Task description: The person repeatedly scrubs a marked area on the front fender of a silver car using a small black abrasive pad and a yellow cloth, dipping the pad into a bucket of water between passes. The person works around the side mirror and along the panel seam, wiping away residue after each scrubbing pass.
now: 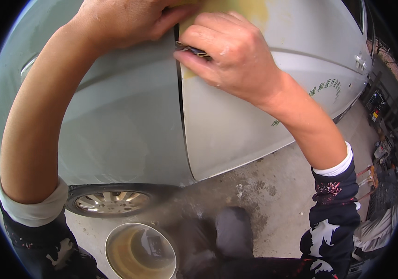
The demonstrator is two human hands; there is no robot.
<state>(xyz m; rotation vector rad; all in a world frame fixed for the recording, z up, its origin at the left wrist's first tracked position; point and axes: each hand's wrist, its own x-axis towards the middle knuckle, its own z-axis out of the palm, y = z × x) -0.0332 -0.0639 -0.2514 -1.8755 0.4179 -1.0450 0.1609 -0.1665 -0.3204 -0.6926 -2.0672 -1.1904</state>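
My right hand (230,52) pinches a folded dark sheet, apparently sandpaper (196,51), between thumb and fingers. It works against a silver car door (226,115), close to the dark gap (179,80) beside the neighbouring panel. Yellowish filler (251,12) shows on the door above and around this hand. My left hand (129,21) lies at the top of the view over the silver-green body panel (115,139), its thumb reaching across the gap. The upper edge of the picture cuts off its other fingers, so what they touch is hidden.
A bucket of cloudy water (139,247) stands on the concrete floor (272,209), close to the car wheel (113,202). My knee (233,226) is bent near the door's lower edge. Assorted items and a grey cloth (376,226) lie along the right side.
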